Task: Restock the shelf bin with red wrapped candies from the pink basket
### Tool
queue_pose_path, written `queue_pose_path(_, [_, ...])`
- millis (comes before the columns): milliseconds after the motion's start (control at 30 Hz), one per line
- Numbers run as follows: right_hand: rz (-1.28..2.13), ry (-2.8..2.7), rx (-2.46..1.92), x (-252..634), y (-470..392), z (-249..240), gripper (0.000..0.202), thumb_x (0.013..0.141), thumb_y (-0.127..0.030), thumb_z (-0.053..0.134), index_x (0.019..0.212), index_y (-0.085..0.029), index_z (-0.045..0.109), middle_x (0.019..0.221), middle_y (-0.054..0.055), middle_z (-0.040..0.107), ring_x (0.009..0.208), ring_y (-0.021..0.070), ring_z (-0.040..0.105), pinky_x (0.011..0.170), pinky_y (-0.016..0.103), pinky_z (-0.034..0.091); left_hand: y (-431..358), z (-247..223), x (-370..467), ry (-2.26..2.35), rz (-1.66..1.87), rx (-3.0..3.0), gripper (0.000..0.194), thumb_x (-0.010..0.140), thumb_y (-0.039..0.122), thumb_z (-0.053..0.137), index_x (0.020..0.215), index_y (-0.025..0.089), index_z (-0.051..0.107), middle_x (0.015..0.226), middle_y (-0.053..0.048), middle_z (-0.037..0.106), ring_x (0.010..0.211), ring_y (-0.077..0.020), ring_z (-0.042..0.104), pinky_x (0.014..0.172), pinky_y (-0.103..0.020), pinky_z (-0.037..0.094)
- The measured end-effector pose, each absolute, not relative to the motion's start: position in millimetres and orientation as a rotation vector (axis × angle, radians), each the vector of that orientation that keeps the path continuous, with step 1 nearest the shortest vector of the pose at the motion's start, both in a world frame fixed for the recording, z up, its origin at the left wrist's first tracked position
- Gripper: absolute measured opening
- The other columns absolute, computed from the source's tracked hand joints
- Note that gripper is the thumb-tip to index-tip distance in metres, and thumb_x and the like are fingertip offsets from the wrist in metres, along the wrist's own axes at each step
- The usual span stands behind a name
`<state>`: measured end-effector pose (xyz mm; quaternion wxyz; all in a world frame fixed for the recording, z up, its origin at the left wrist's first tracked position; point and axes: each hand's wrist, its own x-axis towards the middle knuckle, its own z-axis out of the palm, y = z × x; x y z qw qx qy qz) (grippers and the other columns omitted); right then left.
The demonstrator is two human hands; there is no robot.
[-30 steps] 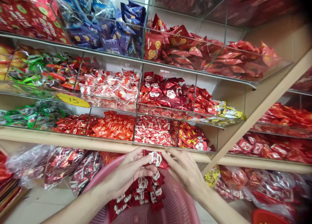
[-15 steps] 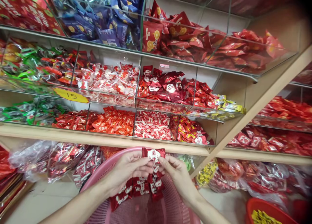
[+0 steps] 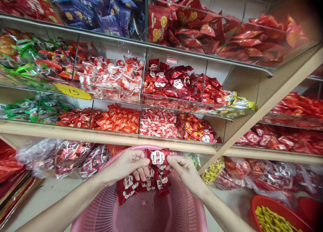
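A wrapped candy in dark red foil with a white label is stretched out level between my hands, its printed side facing me. My left hand is closed on the candy's left end with thumb and fingertips. At the other end, my right hand pinches the wrapper. Just below and behind my fingers, several similar red candies lie at the far side of a pink plastic basket. My hands partly hide these candies.
Shelf bins ahead hold red-and-white candies, orange packets and blue packets. A yellow price tag marked 15 hangs at left. Bagged candies lie under the shelf. A red tub with yellow candies stands at lower right.
The candy has turned from partly hidden between the fingers to fully stretched, and my hands have spread slightly apart. The view has tilted downward, showing more of the basket.
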<state>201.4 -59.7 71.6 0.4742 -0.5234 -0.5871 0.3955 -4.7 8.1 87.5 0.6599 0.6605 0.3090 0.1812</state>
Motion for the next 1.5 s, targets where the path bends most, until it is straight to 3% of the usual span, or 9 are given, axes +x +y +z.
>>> queue_pose_path(100, [0.995, -1.441, -1.270, 201, -56, 71, 0.041, 0.084, -0.047, 0.048, 0.061, -0.017, 0.062, 0.060, 0.001, 0.059, 0.058, 0.0139, 0.050, 0.058, 0.026, 0.038, 16, 83, -11, 0.710, 0.397, 1.532, 0.032, 0.081, 0.045, 0.053, 0.077, 0.014, 0.056, 0.073, -0.006, 0.070, 0.059, -0.0137, 0.065, 0.051, -0.024, 0.048])
queue_pose_path(200, [1.024, -1.453, -1.260, 197, -53, 70, 0.040, 0.085, -0.047, 0.048, 0.061, -0.017, 0.061, 0.058, -0.001, 0.056, 0.055, 0.0119, 0.046, 0.055, 0.025, 0.035, 20, 81, -15, 0.818, 0.633, 1.714, 0.035, 0.077, 0.040, 0.060, 0.102, 0.016, 0.057, 0.105, -0.010, 0.067, 0.091, -0.0197, 0.064, 0.076, -0.034, 0.051])
queue_pose_path(267, [1.058, -1.482, -1.257, 191, -51, 70, 0.040, 0.085, -0.047, 0.047, 0.063, -0.018, 0.062, 0.057, -0.002, 0.054, 0.053, 0.0111, 0.043, 0.054, 0.024, 0.033, 18, 84, -17, 0.862, 0.769, 1.953, 0.054, 0.072, 0.038, 0.065, 0.121, 0.021, 0.049, 0.128, -0.009, 0.053, 0.115, -0.0222, 0.050, 0.096, -0.041, 0.040])
queue_pose_path(367, [1.089, -1.527, -1.234, 176, -47, 72, 0.041, 0.085, -0.047, 0.046, 0.061, -0.017, 0.060, 0.056, -0.002, 0.054, 0.052, 0.0107, 0.041, 0.053, 0.024, 0.032, 12, 87, -19, 0.814, 0.658, 2.258, 0.061, 0.073, 0.037, 0.065, 0.130, 0.028, 0.043, 0.138, -0.004, 0.044, 0.126, -0.0226, 0.038, 0.106, -0.042, 0.028])
queue_pose_path(567, [1.167, -1.587, -1.188, 161, -43, 68, 0.038, 0.085, -0.048, 0.045, 0.066, -0.018, 0.059, 0.058, -0.003, 0.052, 0.055, 0.0110, 0.044, 0.054, 0.023, 0.033, 13, 76, -40, 0.946, 0.527, 2.391, 0.052, 0.083, 0.038, 0.053, 0.133, 0.028, 0.041, 0.132, -0.003, 0.051, 0.119, -0.0221, 0.048, 0.100, -0.036, 0.035])
queue_pose_path(733, [1.105, -1.634, -1.282, 180, -40, 54, 0.033, 0.083, -0.046, 0.049, 0.077, -0.016, 0.061, 0.068, 0.000, 0.055, 0.063, 0.0124, 0.048, 0.058, 0.023, 0.038, 28, 52, -76, 1.353, 0.320, 2.485, 0.052, 0.079, 0.045, 0.056, 0.123, 0.017, 0.052, 0.125, -0.013, 0.055, 0.117, -0.0293, 0.049, 0.095, -0.040, 0.039])
queue_pose_path(967, [0.971, -1.779, -1.370, 192, -38, 45, 0.030, 0.085, -0.039, 0.046, 0.077, -0.015, 0.062, 0.071, 0.003, 0.059, 0.064, 0.0139, 0.050, 0.060, 0.025, 0.040, 24, 38, -41, 1.485, 0.177, 2.784, 0.046, 0.082, 0.026, 0.057, 0.123, 0.009, 0.048, 0.105, -0.017, 0.064, 0.103, -0.0306, 0.057, 0.086, -0.043, 0.045])
queue_pose_path(1233, [0.759, -1.881, -1.459, 209, -41, 49, 0.027, 0.087, -0.032, 0.043, 0.086, -0.017, 0.065, 0.081, 0.005, 0.067, 0.074, 0.0176, 0.059, 0.069, 0.028, 0.043, 28, 20, -25, 1.486, 0.121, 2.860, 0.043, 0.080, 0.023, 0.060, 0.121, 0.015, 0.049, 0.125, -0.015, 0.055, 0.115, -0.0291, 0.051, 0.094, -0.042, 0.043])
queue_pose_path(1500, [0.561, -1.952, -1.528, 216, -34, 55, 0.028, 0.089, -0.030, 0.041, 0.081, -0.017, 0.064, 0.075, 0.004, 0.065, 0.069, 0.0167, 0.058, 0.067, 0.028, 0.042, 37, 10, -33, 1.377, 0.298, 2.884, 0.031, 0.083, 0.019, 0.051, 0.113, 0.016, 0.055, 0.119, -0.013, 0.060, 0.110, -0.0270, 0.056, 0.091, -0.041, 0.046])
